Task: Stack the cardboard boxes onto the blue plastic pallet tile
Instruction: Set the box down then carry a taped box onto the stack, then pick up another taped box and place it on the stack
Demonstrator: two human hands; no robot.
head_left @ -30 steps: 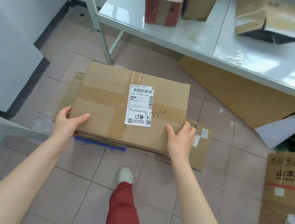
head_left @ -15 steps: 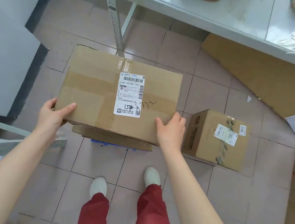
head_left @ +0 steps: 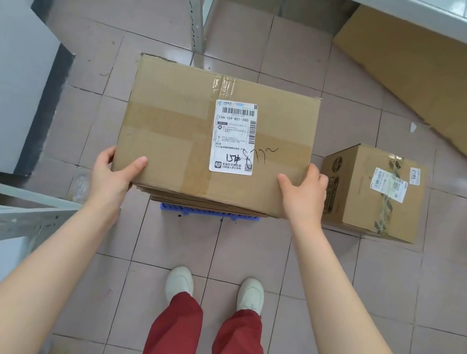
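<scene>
Just ahead of the feet, the left hand (head_left: 115, 170) and right hand (head_left: 304, 194) clasp the labelled cardboard box (head_left: 217, 136), now lowered onto flattened cardboard (head_left: 203, 201) over the blue pallet tile (head_left: 208, 212). Release looks next. Beyond, a smaller box (head_left: 375, 191) waits on the floor (head_left: 243, 256).

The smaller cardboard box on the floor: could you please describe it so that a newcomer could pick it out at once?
Start at the large cardboard box held by both hands over the blue pallet tile. Just right of the right hand, the smaller box sits directly on the floor tiles. Unlike its neighbours, it is compact, untouched, strapped with clear tape and bears a small white label.
</scene>
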